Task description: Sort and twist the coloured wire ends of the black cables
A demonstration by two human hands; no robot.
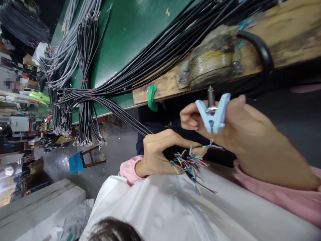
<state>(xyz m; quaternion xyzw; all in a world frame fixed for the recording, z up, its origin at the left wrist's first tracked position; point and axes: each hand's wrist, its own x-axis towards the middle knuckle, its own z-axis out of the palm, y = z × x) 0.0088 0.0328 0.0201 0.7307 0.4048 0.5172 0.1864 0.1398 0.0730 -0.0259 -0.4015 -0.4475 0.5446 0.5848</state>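
Note:
My left hand (160, 150) is closed round a bundle of black cables (125, 115). Stripped ends with thin coloured wires (192, 164) fan out past its fingers, towards my lap. At the right, my right hand (220, 124) curls about a light blue clothes peg (213, 115), fingers on one side and thumb side on the other. The peg sits at the metal spindle (211, 97) of a small tape-wrapped motor (213, 60). A few fine wires (213, 146) spread just below the peg's lower end, near my left thumb. Exact finger contact on the peg is partly hidden.
The motor is fixed on a wooden board (288, 36) at the green table's (140, 20) edge, beside a green hook-like piece (152, 98). Long black cables (150, 57), tied with a red band (91, 94), cross the table. Grey cables (67, 50) and a blue-covered stool (77, 162) are left.

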